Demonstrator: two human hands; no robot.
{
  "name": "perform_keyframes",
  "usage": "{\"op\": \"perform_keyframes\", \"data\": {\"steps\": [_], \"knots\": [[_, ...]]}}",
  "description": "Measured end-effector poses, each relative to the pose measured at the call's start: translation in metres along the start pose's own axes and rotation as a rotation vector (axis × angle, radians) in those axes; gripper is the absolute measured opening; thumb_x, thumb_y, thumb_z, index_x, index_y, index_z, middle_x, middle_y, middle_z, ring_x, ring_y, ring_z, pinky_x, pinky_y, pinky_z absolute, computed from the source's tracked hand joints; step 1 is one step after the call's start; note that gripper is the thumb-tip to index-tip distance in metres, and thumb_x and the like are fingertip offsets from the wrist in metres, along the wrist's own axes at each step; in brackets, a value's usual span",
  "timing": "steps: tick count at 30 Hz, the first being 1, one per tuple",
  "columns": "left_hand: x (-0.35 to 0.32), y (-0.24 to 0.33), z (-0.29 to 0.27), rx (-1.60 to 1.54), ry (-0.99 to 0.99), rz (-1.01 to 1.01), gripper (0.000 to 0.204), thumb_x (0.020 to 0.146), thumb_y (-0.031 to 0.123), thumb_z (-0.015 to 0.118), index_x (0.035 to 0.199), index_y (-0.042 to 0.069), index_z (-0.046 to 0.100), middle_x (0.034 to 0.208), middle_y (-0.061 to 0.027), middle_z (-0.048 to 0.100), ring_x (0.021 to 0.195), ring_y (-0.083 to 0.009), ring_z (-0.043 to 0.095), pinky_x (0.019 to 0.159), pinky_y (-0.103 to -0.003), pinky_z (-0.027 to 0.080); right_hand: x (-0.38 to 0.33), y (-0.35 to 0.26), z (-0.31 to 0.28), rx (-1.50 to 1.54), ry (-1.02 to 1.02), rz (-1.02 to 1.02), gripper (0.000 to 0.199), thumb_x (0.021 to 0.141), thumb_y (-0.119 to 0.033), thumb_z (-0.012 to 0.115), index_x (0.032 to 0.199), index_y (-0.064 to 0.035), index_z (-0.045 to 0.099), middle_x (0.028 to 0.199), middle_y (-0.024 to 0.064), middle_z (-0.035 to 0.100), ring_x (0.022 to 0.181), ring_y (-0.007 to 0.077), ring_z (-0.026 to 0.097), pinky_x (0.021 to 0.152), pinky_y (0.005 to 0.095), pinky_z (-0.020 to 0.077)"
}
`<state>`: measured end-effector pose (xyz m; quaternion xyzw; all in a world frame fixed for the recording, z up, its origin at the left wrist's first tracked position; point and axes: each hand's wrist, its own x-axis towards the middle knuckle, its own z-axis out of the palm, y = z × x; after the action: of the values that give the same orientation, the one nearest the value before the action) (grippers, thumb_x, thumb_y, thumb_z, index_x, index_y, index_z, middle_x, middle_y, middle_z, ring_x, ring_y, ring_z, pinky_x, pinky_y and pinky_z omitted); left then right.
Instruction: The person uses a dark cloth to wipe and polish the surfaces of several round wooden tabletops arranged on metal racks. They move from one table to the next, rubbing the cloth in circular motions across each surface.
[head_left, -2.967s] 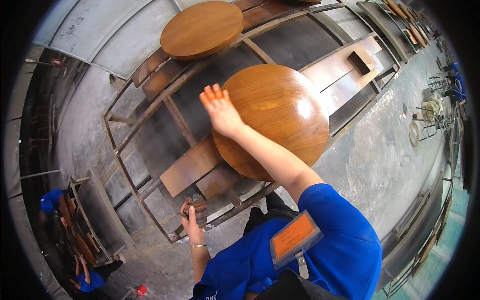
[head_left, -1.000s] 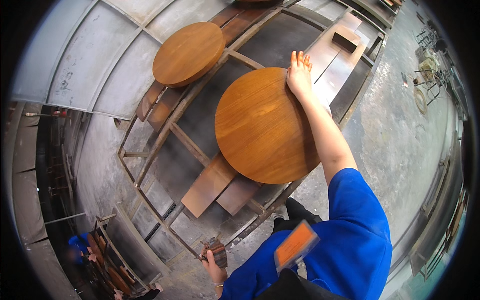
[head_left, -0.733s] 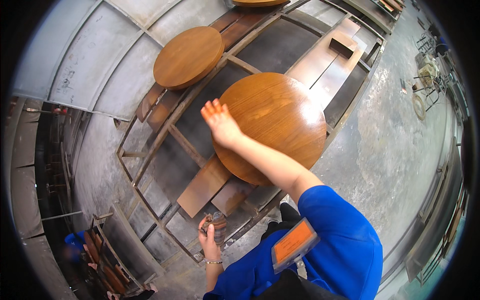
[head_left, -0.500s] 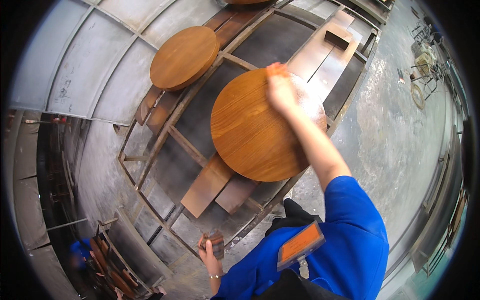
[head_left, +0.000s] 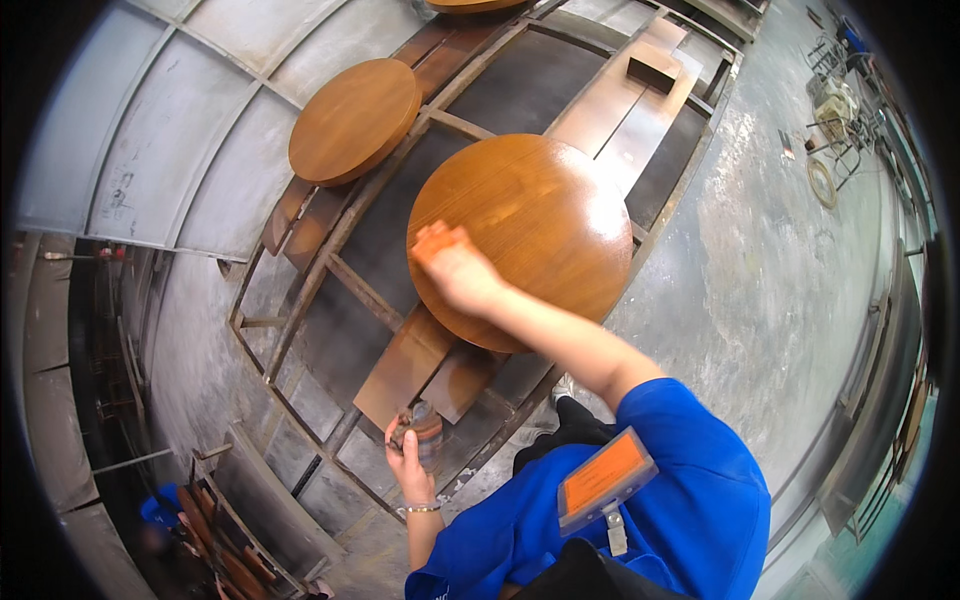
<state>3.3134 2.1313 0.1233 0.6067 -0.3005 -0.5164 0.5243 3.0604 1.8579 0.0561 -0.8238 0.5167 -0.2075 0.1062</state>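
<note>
A round wooden tabletop (head_left: 540, 245) with a glossy orange-brown finish lies face up on a metal frame. My right hand (head_left: 455, 268) is laid over its left part, fingers stretched out; the fingertips look orange, and whether anything lies under them is hidden. Lower down, beside the frame's near end, my left hand (head_left: 408, 462) is closed around a small brown-stained jar (head_left: 428, 432). The jar's contents are not clear.
A smaller round tabletop (head_left: 355, 118) rests on boards at the far left, with another round top (head_left: 475, 4) beyond it. Wide boards (head_left: 405, 365) support the large top. A metal-framed panel wall (head_left: 160, 130) stands at left; a coiled hose (head_left: 822, 184) lies on the floor at right.
My right hand has swept from the far edge of the large tabletop toward its left near side. My left hand, with the jar, has shifted slightly up and tilted.
</note>
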Motion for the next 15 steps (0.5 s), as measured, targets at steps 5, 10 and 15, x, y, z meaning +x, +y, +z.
{"op": "perform_keyframes", "data": {"steps": [5,10,15], "knots": [[-0.046,0.0,-0.046,0.0,0.151,-0.094,0.04,0.108,0.021,0.065,0.142,0.002,0.055,0.132,-0.013,0.065,0.115,-0.0228,0.067,0.097,-0.038,0.058,-0.068,0.188,-0.092,-0.152,0.35,0.605,0.058,0.099,-0.006,0.053,0.156,-0.0004,0.047,0.164,0.029,0.043,0.158,0.049,0.031,0.13,0.0591,0.0233],[-0.05,-0.003,-0.051,-0.011,0.2,-0.147,0.04,0.108,0.021,0.065,0.143,0.004,0.055,0.131,-0.0119,0.065,0.115,-0.023,0.067,0.095,-0.038,0.059,-0.077,0.136,-0.068,-0.31,0.234,0.562,0.064,0.098,-0.003,0.049,0.161,0.007,0.035,0.167,0.0348,0.032,0.157,0.053,0.028,0.129,0.0658,0.0212],[-0.003,-0.001,-0.016,0.036,-0.007,-0.061,0.041,0.108,0.022,0.065,0.144,0.004,0.055,0.132,-0.0111,0.065,0.116,-0.0223,0.067,0.096,-0.038,0.058,-0.088,-0.043,0.008,-0.18,-0.033,-0.008,0.063,0.097,-0.014,0.05,0.158,0.0012,0.044,0.169,0.027,0.036,0.159,0.0463,0.03,0.13,0.0608,0.0241]]}}
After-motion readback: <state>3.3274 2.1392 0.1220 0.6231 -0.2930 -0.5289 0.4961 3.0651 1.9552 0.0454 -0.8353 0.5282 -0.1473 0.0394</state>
